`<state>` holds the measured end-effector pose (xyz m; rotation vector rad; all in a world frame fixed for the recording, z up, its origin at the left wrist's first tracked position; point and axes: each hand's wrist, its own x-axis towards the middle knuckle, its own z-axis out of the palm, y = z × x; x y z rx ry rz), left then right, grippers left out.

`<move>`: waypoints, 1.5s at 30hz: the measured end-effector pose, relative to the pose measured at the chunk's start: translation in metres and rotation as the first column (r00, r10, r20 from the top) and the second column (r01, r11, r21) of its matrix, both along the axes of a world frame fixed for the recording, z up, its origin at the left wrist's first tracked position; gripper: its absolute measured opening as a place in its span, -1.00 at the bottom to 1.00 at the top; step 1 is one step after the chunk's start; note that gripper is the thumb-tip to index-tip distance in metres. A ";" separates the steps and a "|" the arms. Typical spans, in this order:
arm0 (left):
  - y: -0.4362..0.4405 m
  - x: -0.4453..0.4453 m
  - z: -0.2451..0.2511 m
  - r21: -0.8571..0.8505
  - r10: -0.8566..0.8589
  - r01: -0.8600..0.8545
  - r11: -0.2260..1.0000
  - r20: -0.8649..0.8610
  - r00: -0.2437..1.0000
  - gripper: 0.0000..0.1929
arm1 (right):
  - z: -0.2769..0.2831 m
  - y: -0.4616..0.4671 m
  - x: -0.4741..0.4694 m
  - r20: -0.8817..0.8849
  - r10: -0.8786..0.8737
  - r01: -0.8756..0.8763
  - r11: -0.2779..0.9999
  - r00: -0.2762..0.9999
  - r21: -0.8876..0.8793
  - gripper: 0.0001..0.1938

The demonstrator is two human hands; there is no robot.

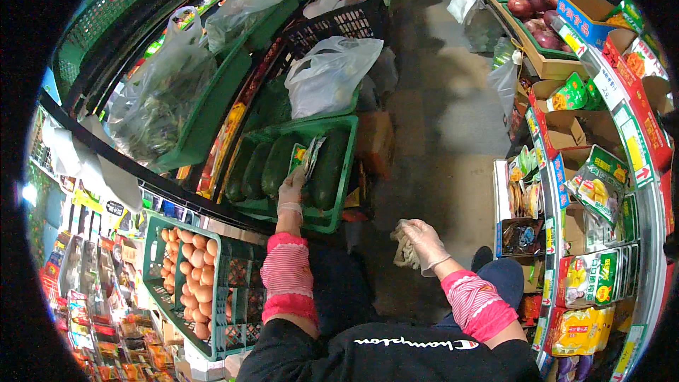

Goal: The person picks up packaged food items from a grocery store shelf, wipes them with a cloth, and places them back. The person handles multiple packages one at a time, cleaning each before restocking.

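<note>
My left hand (pixel 292 189), in a clear thin glove, grips a few green and silver food packets (pixel 307 155) above a green plastic crate (pixel 347 170). In that crate lie several large dark green gourds, perhaps winter melons (pixel 277 165), on both sides of the packets. My right hand (pixel 420 240), gloved the same way, holds a crumpled beige cloth (pixel 406 249) over the aisle floor. Pink striped sleeve covers wrap both forearms.
A green crate of brown eggs (pixel 197 265) stands at the lower left. White plastic bags (pixel 331 77) rest on crates farther up. Along the right run shelves with packaged food in cartons (pixel 597 276) and red onions (pixel 536 16). The aisle floor (pixel 440 132) lies between.
</note>
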<state>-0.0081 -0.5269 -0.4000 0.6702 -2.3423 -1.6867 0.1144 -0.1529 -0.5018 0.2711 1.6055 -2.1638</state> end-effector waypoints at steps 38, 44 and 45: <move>0.074 0.051 0.106 0.038 -0.092 0.156 0.987 -0.663 0.743 -0.84 | 0.021 0.011 -0.005 -0.077 0.128 -0.135 0.986 0.989 -0.096 -0.33; 0.158 0.133 0.117 -0.217 -0.600 0.563 0.798 -0.377 0.705 -0.80 | 0.069 0.032 -0.007 0.167 0.190 0.010 0.632 0.968 -0.775 0.09; 0.165 0.141 0.111 -0.205 -0.686 0.660 0.723 -0.327 0.650 -0.80 | 0.063 0.038 -0.011 0.080 0.154 -0.073 0.788 0.985 -0.612 0.16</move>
